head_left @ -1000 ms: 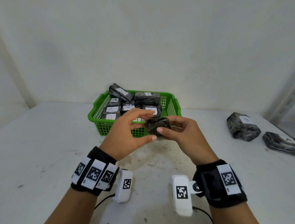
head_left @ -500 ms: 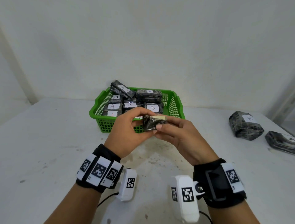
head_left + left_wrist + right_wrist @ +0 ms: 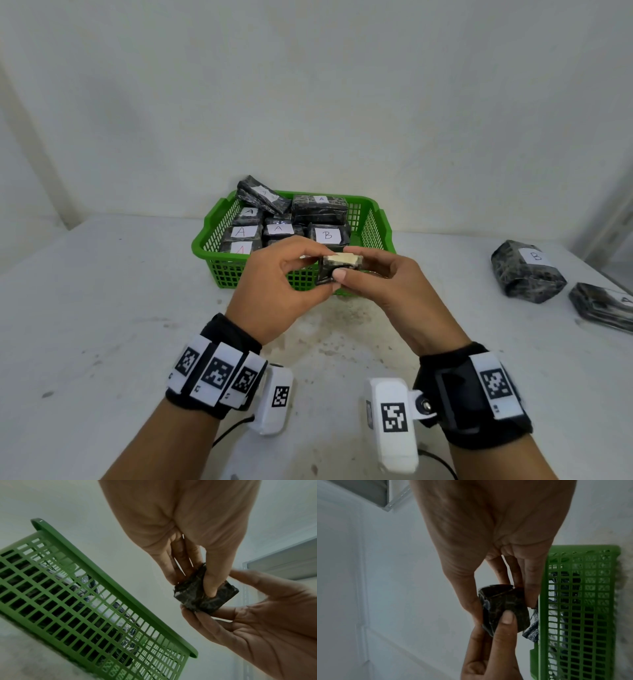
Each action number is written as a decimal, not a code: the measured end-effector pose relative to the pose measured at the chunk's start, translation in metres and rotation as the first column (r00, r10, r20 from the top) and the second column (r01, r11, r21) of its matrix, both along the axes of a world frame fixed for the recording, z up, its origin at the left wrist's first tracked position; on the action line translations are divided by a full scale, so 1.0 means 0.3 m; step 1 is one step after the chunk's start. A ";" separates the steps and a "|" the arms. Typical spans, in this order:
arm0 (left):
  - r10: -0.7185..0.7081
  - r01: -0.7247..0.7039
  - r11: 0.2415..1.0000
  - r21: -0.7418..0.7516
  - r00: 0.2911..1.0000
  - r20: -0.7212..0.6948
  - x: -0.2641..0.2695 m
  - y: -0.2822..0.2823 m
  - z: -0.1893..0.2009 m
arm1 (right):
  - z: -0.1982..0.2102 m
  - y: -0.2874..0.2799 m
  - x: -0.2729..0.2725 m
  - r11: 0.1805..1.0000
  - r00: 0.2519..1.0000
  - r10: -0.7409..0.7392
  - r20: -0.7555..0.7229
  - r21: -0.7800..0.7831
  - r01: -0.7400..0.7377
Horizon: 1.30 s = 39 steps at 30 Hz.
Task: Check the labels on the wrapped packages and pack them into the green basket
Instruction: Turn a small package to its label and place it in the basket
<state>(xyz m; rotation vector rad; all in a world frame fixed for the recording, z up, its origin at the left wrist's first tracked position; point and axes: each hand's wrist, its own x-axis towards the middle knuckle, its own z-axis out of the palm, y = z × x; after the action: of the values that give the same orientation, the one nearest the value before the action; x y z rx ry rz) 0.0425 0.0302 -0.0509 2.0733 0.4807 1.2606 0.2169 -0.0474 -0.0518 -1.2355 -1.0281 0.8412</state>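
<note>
Both hands hold one small wrapped package in front of the green basket.

The left hand [image 3: 274,277] and right hand [image 3: 383,284] each pinch the small package [image 3: 337,269] between thumb and fingers, off the table [image 3: 102,308] and just before the near wall of the basket [image 3: 371,226]. A pale label lies on the package's top face; its writing cannot be read (seen edge-on). The packages in the basket [image 3: 320,209] show white labels: "A" on five, with the one at the near left in red, and "B" on one at the right. At 3 o'clock on the table stands a large package [image 3: 525,274] marked "B", and just beside it a flat package [image 3: 603,306] at the frame edge, its label partly cut off.
</note>
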 end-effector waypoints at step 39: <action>-0.161 0.154 0.974 -0.166 0.986 -0.031 -0.001 0.002 0.002 | 0.038 -0.031 0.022 0.995 0.977 0.047 -0.210 -0.074 -0.064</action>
<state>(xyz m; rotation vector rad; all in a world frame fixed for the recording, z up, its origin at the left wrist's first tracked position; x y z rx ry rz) 0.0423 0.0307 -0.0504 1.9637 0.4160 1.0495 0.2235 -0.0566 -0.0403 -1.1624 -0.8696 1.0412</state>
